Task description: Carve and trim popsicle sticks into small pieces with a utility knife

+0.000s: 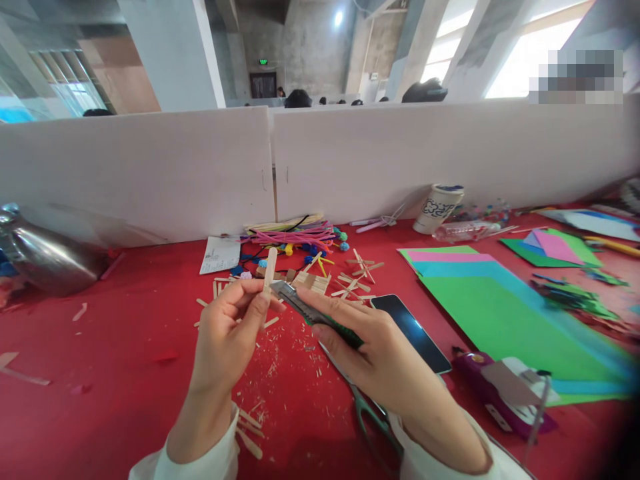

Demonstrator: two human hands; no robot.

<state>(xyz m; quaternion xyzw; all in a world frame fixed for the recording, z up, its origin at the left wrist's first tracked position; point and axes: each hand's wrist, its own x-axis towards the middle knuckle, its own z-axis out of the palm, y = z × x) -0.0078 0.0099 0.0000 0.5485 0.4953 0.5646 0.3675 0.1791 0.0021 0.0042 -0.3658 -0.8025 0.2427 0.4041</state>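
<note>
My left hand [231, 332] pinches a pale wooden craft stick [270, 265] and holds it upright above the red table [125, 347]. My right hand [373, 350] grips a green utility knife [305, 305], whose metal tip rests against the lower part of the stick. Wood shavings [280, 360] lie scattered on the table under both hands. Green-handled scissors [367, 413] lie flat beneath my right wrist.
A dark phone [413, 330] lies right of my hands. Green, pink and blue paper sheets [490, 307] spread at the right. Pipe cleaners and stick pieces [300, 247] pile up behind. A paper cup [437, 208] stands by the white divider [200, 167]. A purple tool [500, 390] lies near right.
</note>
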